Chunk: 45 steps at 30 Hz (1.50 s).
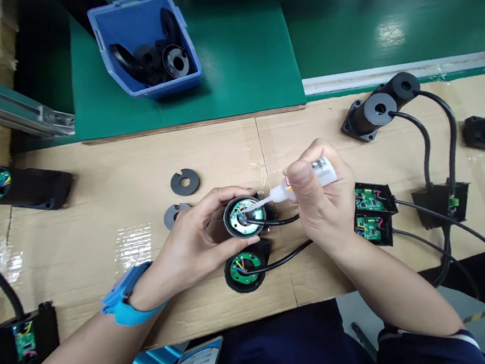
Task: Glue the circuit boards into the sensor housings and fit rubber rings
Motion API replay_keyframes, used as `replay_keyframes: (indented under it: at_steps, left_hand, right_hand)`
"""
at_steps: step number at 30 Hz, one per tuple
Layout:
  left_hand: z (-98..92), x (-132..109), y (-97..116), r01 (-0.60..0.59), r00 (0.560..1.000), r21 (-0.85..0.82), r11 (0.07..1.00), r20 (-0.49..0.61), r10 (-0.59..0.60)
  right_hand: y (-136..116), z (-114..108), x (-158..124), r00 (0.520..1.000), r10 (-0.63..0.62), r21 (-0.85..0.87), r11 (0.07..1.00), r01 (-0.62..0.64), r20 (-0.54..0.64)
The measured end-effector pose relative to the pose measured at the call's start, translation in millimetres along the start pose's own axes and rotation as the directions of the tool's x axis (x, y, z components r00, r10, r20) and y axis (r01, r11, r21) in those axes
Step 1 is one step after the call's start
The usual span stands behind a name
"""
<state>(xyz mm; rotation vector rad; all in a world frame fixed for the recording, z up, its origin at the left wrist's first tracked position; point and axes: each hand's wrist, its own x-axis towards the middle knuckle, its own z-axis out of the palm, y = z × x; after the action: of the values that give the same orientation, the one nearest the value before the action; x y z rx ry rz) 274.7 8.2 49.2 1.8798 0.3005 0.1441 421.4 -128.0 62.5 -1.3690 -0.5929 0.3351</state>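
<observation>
My left hand point(198, 236) is wrapped round a black round housing point(244, 217) with a green circuit board and coloured wires inside. My right hand point(322, 198) pinches a small white glue bottle point(307, 179), its nozzle tip resting on the board inside that housing. A second round housing point(245, 269) with a green board lies just below, its black cable running off to the right. Two grey slotted washers, the upper washer point(185, 181) and the lower washer point(174, 214), lie on the cardboard left of my left hand. A blue wrist strap point(124, 302) sits on my left wrist.
A blue bin point(111, 26) of black round parts stands on the green mat at the back. Black tube housings point(378, 112) with cables and open boxes with green boards point(370, 212) lie right. More black units point(21, 186) lie left. Cardboard covers the bench.
</observation>
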Motion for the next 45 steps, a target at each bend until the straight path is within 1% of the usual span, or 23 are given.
replay_keyframes:
  at_steps: [4,8,11,18,23,26,31,35,41,45]
  left_hand:
    - [1.8,1.5,-0.2,-0.022,1.0,-0.018,1.0,-0.005,0.022]
    - [2.0,2.2,0.6,-0.042,0.999,-0.015,0.999,-0.001,0.042]
    - [2.0,2.2,1.0,-0.042,0.999,-0.004,0.999,-0.003,0.042]
    - [2.0,3.3,0.6,-0.04,0.999,0.013,0.999,0.007,0.04]
    - [0.7,2.5,0.9,-0.031,0.999,0.04,0.999,0.006,0.031]
    - [0.1,2.2,0.9,-0.025,1.0,0.046,0.999,0.002,0.025]
    - [0.6,1.9,0.7,-0.028,1.0,0.057,0.998,-0.001,0.029]
    - [1.3,1.5,0.4,-0.021,1.0,0.06,0.998,-0.005,0.021]
    - [0.8,2.0,0.7,-0.027,1.0,0.063,0.998,0.007,0.026]
    - [0.8,2.3,1.3,-0.031,1.0,0.072,0.997,0.004,0.031]
  right_hand:
    - [-2.1,1.9,-0.8,0.999,0.032,0.0,0.999,-0.032,0.034]
    - [-4.3,2.5,-0.4,0.998,0.051,-0.038,0.998,-0.05,0.033]
    - [-3.3,2.1,-0.3,0.997,0.073,-0.034,0.997,-0.072,0.031]
    - [2.5,2.2,0.3,0.999,0.033,0.03,0.999,-0.033,-0.002]
    - [3.1,2.2,0.7,0.998,0.048,-0.013,0.999,-0.049,-0.043]
    - [3.1,1.3,0.1,0.998,0.056,-0.038,0.998,-0.056,-0.017]
    - [3.3,0.4,-1.1,0.998,0.042,-0.019,0.999,-0.042,0.041]
    - [3.0,1.3,-0.9,0.998,0.059,-0.04,0.997,-0.059,0.015]
    - [4.0,1.3,-0.4,0.998,0.053,-0.037,0.998,-0.055,-0.046]
    - [3.3,0.9,-0.6,0.999,0.047,-0.022,0.999,-0.047,-0.023]
